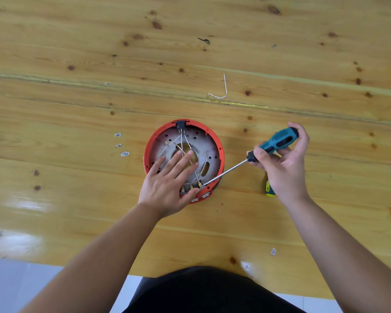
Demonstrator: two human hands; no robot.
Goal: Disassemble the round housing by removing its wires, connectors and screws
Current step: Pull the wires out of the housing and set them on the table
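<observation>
**A:** Status on the round housing (pixel 215 137)?

**B:** Early to mid, by our read. One small wire harness (pixel 219 96) already lies loose on the counter (pixel 77 199), well beyond the housing. Inside, several white wires (pixel 182 141) still run from the black socket (pixel 181 124) on the far rim down to the brass connectors (pixel 191 187) at the near rim. So most of the wiring is left. We can't make out screw heads from here; the plate shows a lot of small holes, some possibly vacated.

**A:** Hands?

**B:** Left hand (pixel 168 181) lies flat inside the housing, fingers straight and spread over the central opening, thumb against the near rim, pinning it down. Right hand (pixel 282 161) is wrapped around the handle of the teal screwdriver (pixel 278 140).

**A:** Where's the housing, and how does it sit?

**B:** Centre of the counter, right in front of us. Open face up, so its round axis is vertical. Socket points away from us, terminal block toward us.

**A:** Driver orientation?

**B:** Long axis runs diagonally: handle up and to the right, outside the rim; shaft slopes down-left over the rim, tip at the rightmost brass connector. Looks like we're prying that terminal next.

**A:** Anything else around?

**B:** A second tool with a yellow-green handle (pixel 269 190), mostly hidden behind the right wrist. Small white label scraps (pixel 124 154) left of the housing.
</observation>
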